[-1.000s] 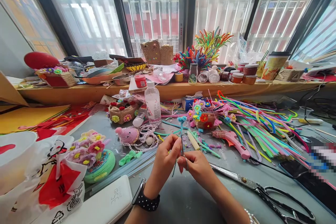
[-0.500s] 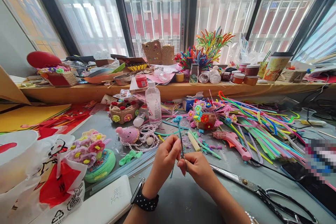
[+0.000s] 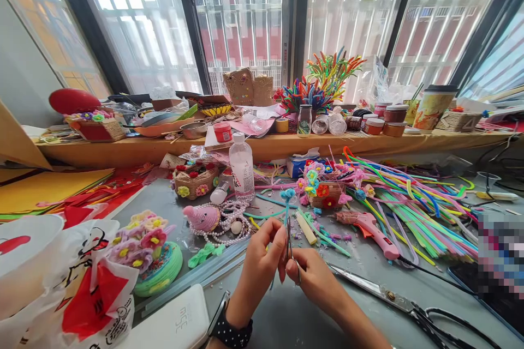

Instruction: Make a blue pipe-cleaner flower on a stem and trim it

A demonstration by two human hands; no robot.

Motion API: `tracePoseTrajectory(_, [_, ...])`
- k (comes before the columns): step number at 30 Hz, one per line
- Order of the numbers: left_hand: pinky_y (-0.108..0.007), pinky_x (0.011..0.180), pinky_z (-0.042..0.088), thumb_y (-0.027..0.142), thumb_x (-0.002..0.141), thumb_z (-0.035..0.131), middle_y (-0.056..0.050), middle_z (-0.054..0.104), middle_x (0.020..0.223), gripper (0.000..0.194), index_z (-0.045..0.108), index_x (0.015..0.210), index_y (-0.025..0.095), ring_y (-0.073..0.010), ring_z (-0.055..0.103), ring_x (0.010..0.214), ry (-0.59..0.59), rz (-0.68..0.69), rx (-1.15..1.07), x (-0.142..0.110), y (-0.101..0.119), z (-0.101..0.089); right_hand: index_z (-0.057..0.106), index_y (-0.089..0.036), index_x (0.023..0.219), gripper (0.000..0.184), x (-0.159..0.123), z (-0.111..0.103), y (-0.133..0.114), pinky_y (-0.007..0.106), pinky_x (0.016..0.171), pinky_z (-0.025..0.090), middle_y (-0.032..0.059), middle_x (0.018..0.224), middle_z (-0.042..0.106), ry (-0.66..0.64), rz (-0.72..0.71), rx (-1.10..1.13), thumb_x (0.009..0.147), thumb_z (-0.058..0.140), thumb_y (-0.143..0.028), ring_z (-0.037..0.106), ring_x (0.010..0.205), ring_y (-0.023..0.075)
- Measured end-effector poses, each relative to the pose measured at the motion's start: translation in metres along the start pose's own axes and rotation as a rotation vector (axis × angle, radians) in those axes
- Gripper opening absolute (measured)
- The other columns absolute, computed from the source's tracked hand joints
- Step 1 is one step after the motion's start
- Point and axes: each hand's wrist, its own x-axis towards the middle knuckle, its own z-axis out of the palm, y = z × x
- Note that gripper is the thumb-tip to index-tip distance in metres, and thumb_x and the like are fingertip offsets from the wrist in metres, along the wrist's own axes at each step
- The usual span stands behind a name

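My left hand [image 3: 267, 248] is closed around the stem of a blue pipe cleaner flower [image 3: 287, 194], whose fuzzy head stands upright above my fingers. The stem's lower end shows beneath the hand. My right hand [image 3: 308, 271] is closed on a small pair of scissors [image 3: 290, 237], fingers at the handle loops. The scissor blades point up, right beside the blue stem and close to the flower head. Whether the blades touch the stem, I cannot tell. Just beyond my hands lie a cream glue stick [image 3: 306, 228] and snippets of pipe cleaner fuzz.
On the right are a pink glue gun [image 3: 370, 232], large black-handled scissors [image 3: 391, 295] and a bundle of pipe cleaners [image 3: 426, 223]. A plastic bottle [image 3: 242, 166] and a flower basket [image 3: 323, 194] stand behind my hands. To the left sit a white power bank [image 3: 172, 322] and a flower pot [image 3: 159, 270].
The whole view has shifted slightly, with things sitting a little lower and further right. Both hands keep their holds; the scissors stand about as upright as before, beside the stem.
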Motion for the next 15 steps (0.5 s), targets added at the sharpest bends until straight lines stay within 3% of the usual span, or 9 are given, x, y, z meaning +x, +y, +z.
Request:
tracePoseTrajectory(9, [-0.021, 0.052, 0.032, 0.028, 0.08, 0.037, 0.005, 0.037, 0.053, 0.021, 0.038, 0.061, 0.019, -0.0095, 0.038, 0.05, 0.003, 0.042, 0.221, 0.002, -0.002, -0.002, 0.05, -0.013, 0.052, 0.067, 0.002, 0.003, 0.007, 0.019, 0.043, 0.024, -0.0013, 0.049, 0.04, -0.001, 0.032, -0.008, 0.067, 0.022, -0.072, 0.035, 0.047, 0.0088])
tracePoseTrajectory(15, [-0.02, 0.051, 0.03, 0.025, 0.078, 0.037, 0.004, 0.037, 0.055, 0.02, 0.037, 0.06, 0.019, -0.0099, 0.037, 0.052, 0.023, 0.078, 0.331, 0.004, -0.005, -0.002, 0.051, -0.012, 0.046, 0.068, 0.003, 0.006, 0.011, 0.02, 0.041, 0.021, -0.0014, 0.044, 0.039, 0.075, 0.062, -0.022, 0.066, 0.025, -0.072, 0.034, 0.043, 0.0082])
